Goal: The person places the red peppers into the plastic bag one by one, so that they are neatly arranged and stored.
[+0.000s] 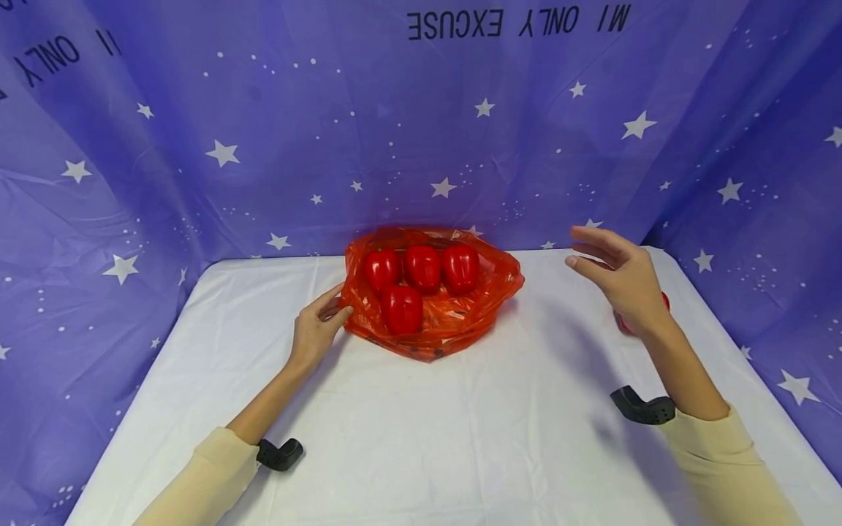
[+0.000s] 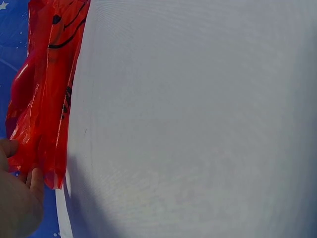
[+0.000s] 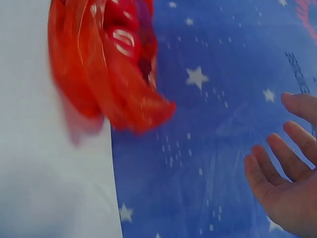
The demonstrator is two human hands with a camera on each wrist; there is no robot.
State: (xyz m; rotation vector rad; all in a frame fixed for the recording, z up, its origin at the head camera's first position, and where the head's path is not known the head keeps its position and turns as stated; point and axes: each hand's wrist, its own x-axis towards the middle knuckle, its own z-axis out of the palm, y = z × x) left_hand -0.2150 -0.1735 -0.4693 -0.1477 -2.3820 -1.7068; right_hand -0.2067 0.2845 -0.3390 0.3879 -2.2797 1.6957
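A red plastic bag (image 1: 454,318) with dark print lies at the table's far side, its mouth spread wide. Inside sit several glossy red bell peppers (image 1: 423,268), blocky in shape. My left hand (image 1: 316,332) pinches the bag's left edge between thumb and fingers; the left wrist view shows the hand (image 2: 20,198) at the edge. Off to the bag's right, my right hand (image 1: 621,274) hovers over the table with fingers loosely bent and nothing in them. Another red object (image 1: 666,300) lies beyond the right wrist, mostly hidden by it.
A white cloth covers the table (image 1: 427,438). Blue curtains (image 1: 368,146) with white stars and lettering hang behind it and along both sides. A black wrist camera (image 1: 643,406) sits by the right sleeve, another (image 1: 281,454) by the left.
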